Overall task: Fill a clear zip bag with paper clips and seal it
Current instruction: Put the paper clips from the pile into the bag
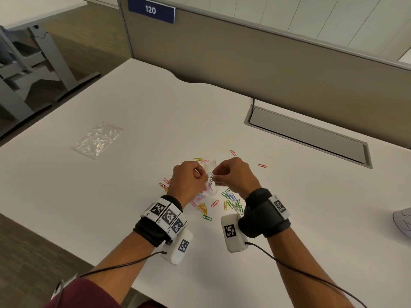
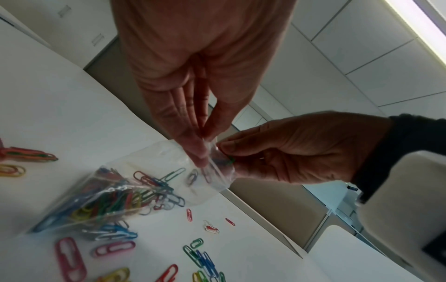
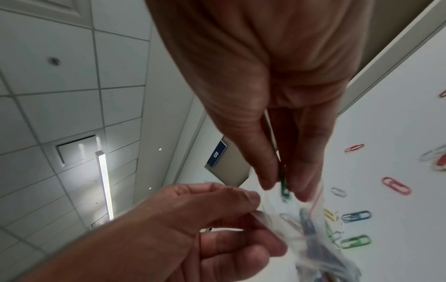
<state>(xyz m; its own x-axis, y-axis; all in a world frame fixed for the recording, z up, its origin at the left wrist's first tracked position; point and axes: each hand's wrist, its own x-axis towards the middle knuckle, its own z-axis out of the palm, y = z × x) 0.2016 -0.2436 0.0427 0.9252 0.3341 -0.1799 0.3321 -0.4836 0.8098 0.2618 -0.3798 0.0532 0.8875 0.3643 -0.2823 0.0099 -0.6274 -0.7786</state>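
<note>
zip bag [image 2: 135,192] hangs part-filled over the table [image 1: 133,107]. left hand [image 1: 189,178] pinches its mouth; right hand [image 1: 233,174] pinches a green paper clip [image 3: 284,188] there.

One legible text: "120", white numerals on a dark blue sign [image 1: 151,10] fixed near the top of the tan partition panel [image 1: 244,63] behind the desk. Same sign [image 3: 216,154] appears in the right wrist view, turned sideways, numerals still readable. Wrist bands carry black-and-white square code markers [image 1: 169,216], with tiny characters beside them too small to read.
</note>
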